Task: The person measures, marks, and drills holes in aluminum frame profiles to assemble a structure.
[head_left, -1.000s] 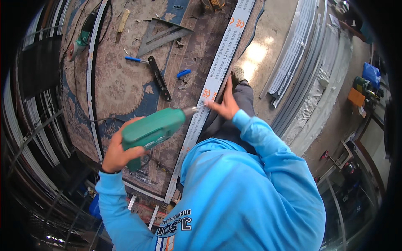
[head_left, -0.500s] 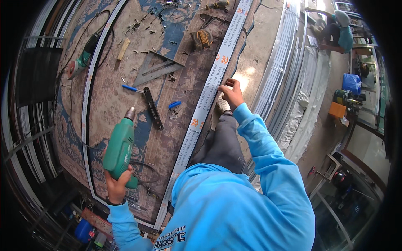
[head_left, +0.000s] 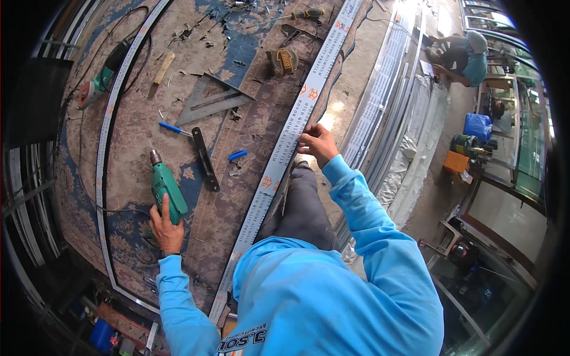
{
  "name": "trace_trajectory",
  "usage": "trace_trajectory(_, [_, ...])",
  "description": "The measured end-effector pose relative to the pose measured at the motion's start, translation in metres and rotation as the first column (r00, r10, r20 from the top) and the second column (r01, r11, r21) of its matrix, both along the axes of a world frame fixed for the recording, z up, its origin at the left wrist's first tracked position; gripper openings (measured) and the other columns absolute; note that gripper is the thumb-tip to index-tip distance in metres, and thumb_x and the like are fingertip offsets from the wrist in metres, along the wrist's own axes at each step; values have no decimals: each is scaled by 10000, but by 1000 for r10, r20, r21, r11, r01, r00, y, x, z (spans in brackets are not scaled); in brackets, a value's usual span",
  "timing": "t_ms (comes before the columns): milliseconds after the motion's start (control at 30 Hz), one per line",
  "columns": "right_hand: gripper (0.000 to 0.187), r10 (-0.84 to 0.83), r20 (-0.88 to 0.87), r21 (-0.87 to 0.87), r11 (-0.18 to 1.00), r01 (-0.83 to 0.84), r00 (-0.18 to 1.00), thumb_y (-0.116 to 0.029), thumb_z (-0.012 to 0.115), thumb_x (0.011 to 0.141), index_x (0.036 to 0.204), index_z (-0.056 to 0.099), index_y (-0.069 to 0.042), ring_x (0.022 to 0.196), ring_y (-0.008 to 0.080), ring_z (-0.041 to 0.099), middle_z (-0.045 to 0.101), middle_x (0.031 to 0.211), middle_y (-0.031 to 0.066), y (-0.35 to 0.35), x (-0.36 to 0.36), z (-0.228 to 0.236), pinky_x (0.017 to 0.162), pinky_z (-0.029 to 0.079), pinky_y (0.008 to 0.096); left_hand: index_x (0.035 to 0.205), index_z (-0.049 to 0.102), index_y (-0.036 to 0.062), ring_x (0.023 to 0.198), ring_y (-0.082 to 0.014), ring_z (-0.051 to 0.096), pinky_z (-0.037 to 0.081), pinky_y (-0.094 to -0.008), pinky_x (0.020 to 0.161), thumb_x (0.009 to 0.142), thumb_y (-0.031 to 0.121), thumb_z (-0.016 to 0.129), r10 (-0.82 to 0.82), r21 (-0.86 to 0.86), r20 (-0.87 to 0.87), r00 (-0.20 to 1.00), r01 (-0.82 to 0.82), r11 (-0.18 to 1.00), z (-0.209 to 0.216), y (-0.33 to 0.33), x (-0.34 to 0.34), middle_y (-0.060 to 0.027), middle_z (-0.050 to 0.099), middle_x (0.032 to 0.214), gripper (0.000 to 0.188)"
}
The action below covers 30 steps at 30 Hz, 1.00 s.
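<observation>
My left hand [head_left: 166,230] is wrapped around a green corded power drill [head_left: 168,188], its chuck and thin bit pointing away from me over the patterned cover of the worktable. Whether the drill rests on the cover I cannot tell. My right hand [head_left: 319,144] is at the table's right edge, by a long film-covered aluminum profile [head_left: 284,139]. Its fingers are curled and pinched together; anything between them is too small to make out. A dark slotted metal bar [head_left: 205,160], a blue pen [head_left: 172,127] and a blue pen cap [head_left: 237,155] lie between the drill and the profile.
Farther up the table lie a triangle square [head_left: 214,101], a tape measure [head_left: 282,62], a wooden-handled knife [head_left: 161,72], a screwdriver [head_left: 307,13] and an angle grinder [head_left: 98,86]. A second profile [head_left: 107,127] runs along the left. Another person [head_left: 460,56] crouches at the far right beside stacked profiles [head_left: 380,89].
My left hand has swung the drill from leaning right to leaning left, lower over the table, and its bit now shows. My right hand stays by the profile's edge. The view has shifted slightly.
</observation>
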State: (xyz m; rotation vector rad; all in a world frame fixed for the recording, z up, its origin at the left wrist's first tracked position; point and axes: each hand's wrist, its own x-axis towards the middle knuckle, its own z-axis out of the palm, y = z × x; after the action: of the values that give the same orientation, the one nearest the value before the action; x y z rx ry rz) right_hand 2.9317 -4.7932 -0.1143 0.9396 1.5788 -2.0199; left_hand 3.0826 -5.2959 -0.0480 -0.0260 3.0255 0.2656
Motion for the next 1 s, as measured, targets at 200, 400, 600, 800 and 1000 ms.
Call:
trace_trajectory(200, [294, -7, 39, 36, 999, 6, 999, -21, 758, 908, 1120, 559, -67, 865, 168, 700, 695, 1053, 69, -5, -4, 9, 733, 660, 361, 1724, 259, 380, 1259, -475, 575, 474, -635, 992, 764, 57, 948, 9, 4, -41, 999, -9, 1000, -44, -2, 15, -218, 486, 1450, 1224])
trace_trajectory(400, [304, 23, 73, 88, 996, -29, 997, -40, 757, 905, 1122, 549, -80, 875, 161, 679, 671, 1060, 54, -7, -8, 9, 755, 662, 370, 1701, 268, 363, 1263, -493, 570, 471, -640, 989, 736, 81, 965, 8, 34, -84, 996, -6, 999, -56, -2, 19, -234, 475, 1460, 1223])
trace_trajectory(600, [290, 26, 78, 78, 996, -32, 997, -52, 764, 916, 1114, 554, -86, 875, 153, 677, 669, 1058, 42, -7, -7, 8, 771, 668, 367, 1693, 283, 362, 1233, -494, 584, 482, -634, 951, 740, 89, 955, 8, 37, -116, 993, -4, 999, -54, 1, 16, -234, 487, 1444, 1198])
trace_trajectory(800, [280, 51, 89, 114, 992, -61, 995, -43, 766, 934, 1125, 566, -92, 871, 139, 679, 675, 1066, 27, -10, -9, 18, 781, 674, 349, 1690, 287, 368, 1231, -494, 586, 486, -630, 956, 738, 92, 955, 14, 36, -119, 993, -10, 999, -55, 1, 17, -231, 495, 1435, 1196])
trace_trajectory(1000, [290, 59, 66, 150, 986, -69, 996, -35, 770, 919, 1125, 572, -87, 885, 138, 684, 679, 1058, 27, -14, -8, 24, 784, 682, 353, 1690, 286, 367, 1237, -494, 585, 488, -633, 961, 731, 86, 960, 18, 39, -118, 993, -13, 999, -55, 2, 16, -234, 494, 1436, 1205])
